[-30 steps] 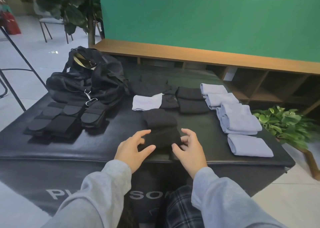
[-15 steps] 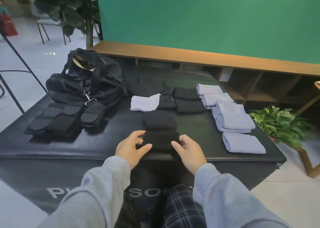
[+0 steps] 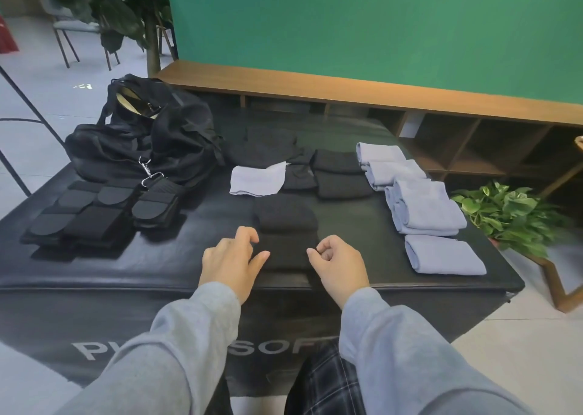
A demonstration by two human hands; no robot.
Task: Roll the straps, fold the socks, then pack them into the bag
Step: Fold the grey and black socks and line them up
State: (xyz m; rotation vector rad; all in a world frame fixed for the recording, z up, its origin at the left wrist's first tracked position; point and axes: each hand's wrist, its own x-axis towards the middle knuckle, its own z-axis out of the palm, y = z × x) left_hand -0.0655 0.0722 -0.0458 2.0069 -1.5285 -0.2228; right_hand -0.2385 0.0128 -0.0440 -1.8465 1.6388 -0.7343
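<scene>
Socks [image 3: 285, 234] lay in front of us on the black mat [image 3: 362, 225], a dark pair folded over near the front edge, right between our two hands. Our left hand [image 3: 230, 256] sat at the left side of the near fold with its fingers bent loosely and the thumb out; it looked like it touched the edge of the cloth, but we could not tell if it had any in its grip. Our right hand [image 3: 339, 258] was at the right side, curled up more, with the thumb and first finger close together at the sock's corner; we could not tell if they pinched cloth or just air. We thought these socks would be soft, light and floppy, so they would bend and slide apart if we lifted them by one end. We judged it best to take them by both sides of the fold, or scoop under the whole pile, so the fold stayed shut. More dark socks [image 3: 342, 174] and blue socks [image 3: 426, 209] were farther back and to the right, and a pale one [image 3: 257, 179] lay flat. The straps [image 3: 94, 215] sat rolled in a bunch at the left, just in front of the bag [image 3: 142, 143]. Black on black made edges hard to see: we could not count the dark pairs, and the inside of the bag was mostly hidden.
</scene>
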